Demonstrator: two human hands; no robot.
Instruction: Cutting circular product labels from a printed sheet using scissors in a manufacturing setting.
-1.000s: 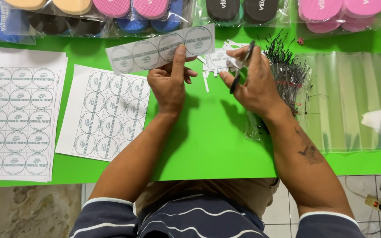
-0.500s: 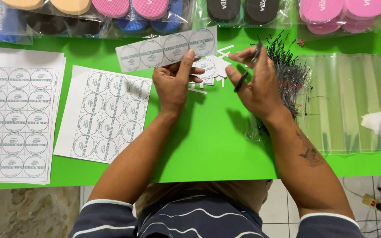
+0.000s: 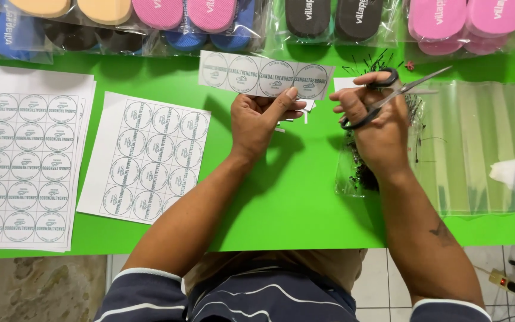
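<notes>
My left hand [image 3: 263, 119] pinches a paper strip [image 3: 264, 75] printed with several round labels, held flat above the green table [image 3: 293, 197]. My right hand [image 3: 374, 119] grips black-handled scissors [image 3: 388, 95], blades pointing up to the right, away from the strip. Small white paper offcuts [image 3: 305, 110] lie between the two hands.
A partly cut label sheet [image 3: 144, 158] lies left of my left arm, and a stack of full label sheets [image 3: 22, 161] at the far left. A clear bag of small black pieces [image 3: 362, 161] sits under my right wrist beside clear plastic bags [image 3: 484, 149]. Bagged sandals [image 3: 210, 18] line the back edge.
The scissors have drawn away from the strip, and my right hand has swung their blades out to the right. My left hand still holds the strip.
</notes>
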